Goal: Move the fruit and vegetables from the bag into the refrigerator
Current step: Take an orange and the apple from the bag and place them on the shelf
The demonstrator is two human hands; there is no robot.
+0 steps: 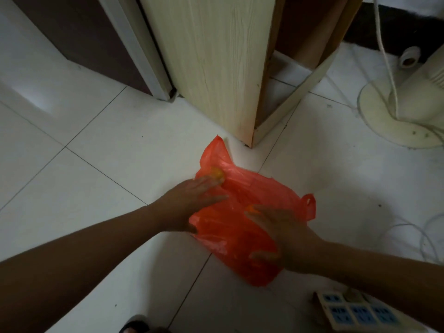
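- Bag (233,224): a thin orange-red plastic carrier is shown slumped on the tiled floor (108,164) at mid-scene, just near of the corner of a wooden cabinet (211,56).
- Left hand (192,200): it is laid flat on the left part of the bag, fingers straight and slightly apart. Its grip is spread and nothing is pinched.
- Right hand (283,236): it is laid on the near right part of the bag, fingers stretched out. Its grip is likewise spread, resting on the film rather than closed round it, though some blur is present.
- Contents: a yellow rounded item (217,175) is seen through the film at the left fingertips. The rest is hidden, so kind and number cannot be told.
- Handling (judged): the film is taken to be soft, limp and slippery, giving no support of its own. The load is judged light, and the produce is assumed to bruise easily. Hold is best taken at the loop handle (310,203) on the right, or the pieces are lifted out singly.
- Refrigerator: it is not identified with certainty. A dark panel (96,44) with a pale frame at far left may belong to it.
- Surroundings: a fan base (396,121) is shown at far right and a power strip (355,311) at near right.
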